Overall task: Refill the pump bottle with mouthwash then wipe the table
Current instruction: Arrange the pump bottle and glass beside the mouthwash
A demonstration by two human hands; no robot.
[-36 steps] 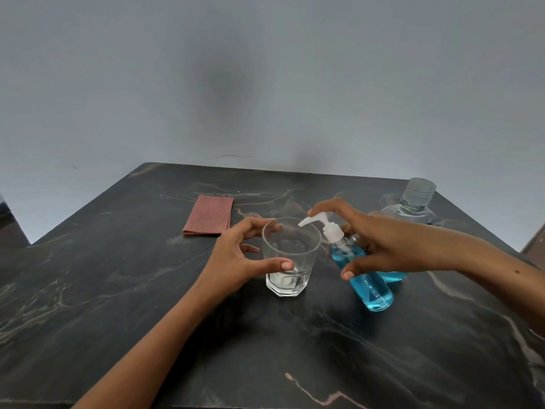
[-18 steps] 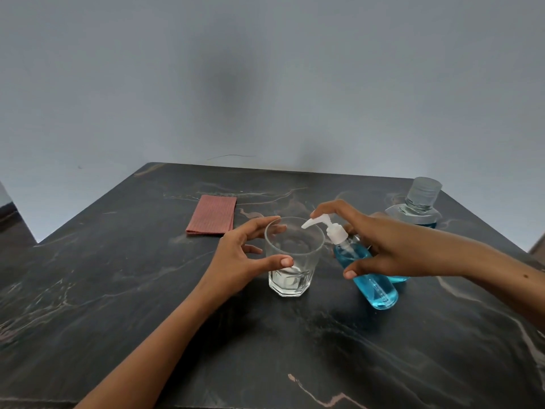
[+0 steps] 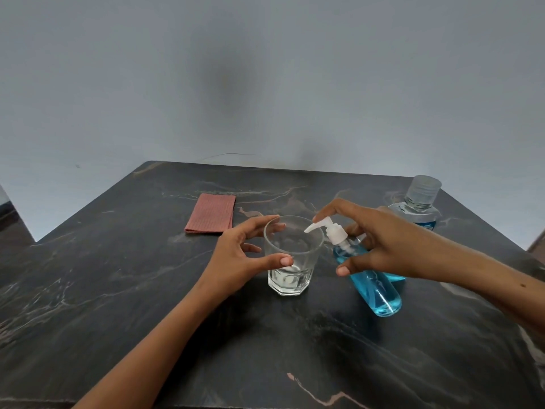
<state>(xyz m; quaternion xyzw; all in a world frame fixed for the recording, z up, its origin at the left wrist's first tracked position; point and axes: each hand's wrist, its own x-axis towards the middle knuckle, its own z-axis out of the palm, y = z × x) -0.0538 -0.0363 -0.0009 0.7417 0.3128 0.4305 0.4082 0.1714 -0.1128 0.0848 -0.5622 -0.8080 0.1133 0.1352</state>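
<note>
A person's two hands work over a dark marbled worktop (image 3: 147, 290), the left hand (image 3: 236, 255) curled round a clear glass (image 3: 290, 261), thumb on its near wall and fingers at the far rim, while the right hand (image 3: 380, 243) holds the tilted pump bottle (image 3: 373, 286), forefinger on top of the white pump head and thumb under the neck. The nozzle reaches just over the glass rim, so a hard press or a slip of the leaning bottle could likely send blue liquid down the outside of the glass or onto the stone, and a nudge from either hand might tip the glass. The glass looks nearly empty, with at most a thin clear layer at its thick base; the pump bottle is mostly full of blue mouthwash. Behind the right hand stands a capped mouthwash bottle (image 3: 420, 208), blue liquid low in it. Farther left lies a folded reddish cloth (image 3: 211, 214), untouched.
</note>
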